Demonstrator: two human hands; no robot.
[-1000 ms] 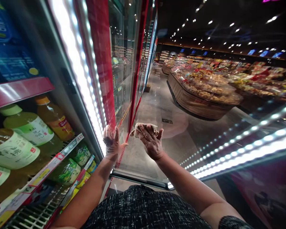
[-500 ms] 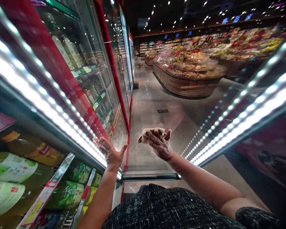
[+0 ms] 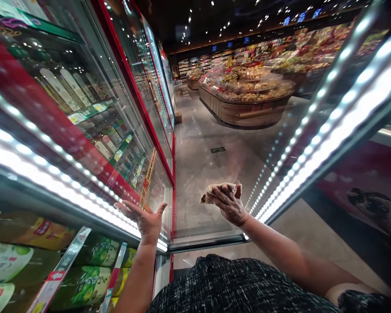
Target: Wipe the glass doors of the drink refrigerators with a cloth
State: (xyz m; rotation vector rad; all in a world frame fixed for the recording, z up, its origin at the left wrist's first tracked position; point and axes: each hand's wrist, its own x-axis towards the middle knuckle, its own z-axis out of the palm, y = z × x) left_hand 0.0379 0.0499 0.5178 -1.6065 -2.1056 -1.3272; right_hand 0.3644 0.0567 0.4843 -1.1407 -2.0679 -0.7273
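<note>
My right hand (image 3: 230,204) presses a crumpled beige cloth (image 3: 213,191) flat against the inside of the open glass cooler door (image 3: 215,130). The fingers lie over the cloth and hold it to the pane. My left hand (image 3: 143,217) is spread open, palm forward, resting against the cooler's door frame near the lit LED strip (image 3: 52,174). It holds nothing.
Cooler shelves at lower left hold green and amber drink bottles (image 3: 9,265) behind price rails. A row of red-framed cooler doors (image 3: 140,100) runs ahead on the left. A wooden island display of packaged food (image 3: 247,95) stands across the shiny floor aisle (image 3: 211,152).
The view has tilted up and swung left. My right hand with the cloth slid slightly right and down on the glass. My left hand stays spread near the frame.
</note>
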